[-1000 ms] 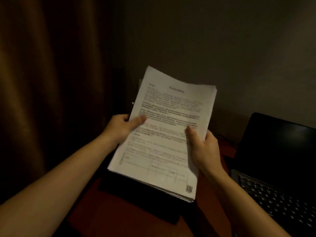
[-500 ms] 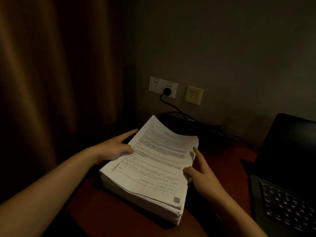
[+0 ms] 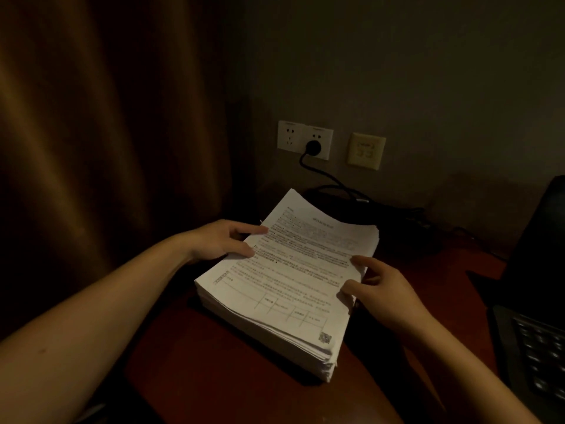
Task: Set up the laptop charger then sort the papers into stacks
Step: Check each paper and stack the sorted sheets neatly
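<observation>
In a dim corner beside a brown curtain (image 3: 91,148), I am working at a dark red surface (image 3: 214,377), with a black laptop (image 3: 538,301) standing open at the right edge. The stack of papers (image 3: 290,280), which I was holding up in the air with both hands a second ago, is now lying flat on the surface between the curtain and the laptop. Its long axis is running from near to far and leaning a little to the right. The printed heading is pointing away from me toward the wall, and the table and code square are sitting at the near end.

My left hand (image 3: 220,240) is lying released, with its forefinger and thumb resting on the stack's left edge. My right hand (image 3: 382,283) is touching the right edge with loose fingertips, gripping nothing.

On the far wall, a black plug (image 3: 313,145) is sitting in the white socket (image 3: 304,139), its cable (image 3: 330,179) trailing toward the laptop. I am judging the charger step done. The papers are one pile, so the sorting is not yet begun.
</observation>
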